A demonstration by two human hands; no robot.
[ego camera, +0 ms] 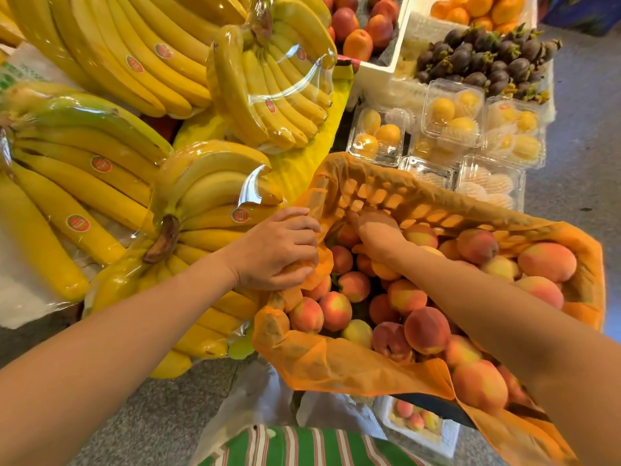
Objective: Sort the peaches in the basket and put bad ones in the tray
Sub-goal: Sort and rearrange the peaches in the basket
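An orange basket (396,196) lined with orange netting holds several red-yellow peaches (426,329). My left hand (279,250) grips the basket's left rim and the netting over it. My right hand (378,233) reaches deep into the basket's far left corner among the peaches; its fingers are curled downward and partly hidden, so I cannot tell whether they hold one. A white tray (448,435) with a few peaches (415,420) lies on the floor below the basket's near edge.
Wrapped banana bunches (188,210) crowd the left side, touching the basket. Clear boxes of yellow fruit (450,109) stand behind it, with mangosteens (484,58) and nectarines (359,28) farther back. Grey floor (578,136) lies to the right.
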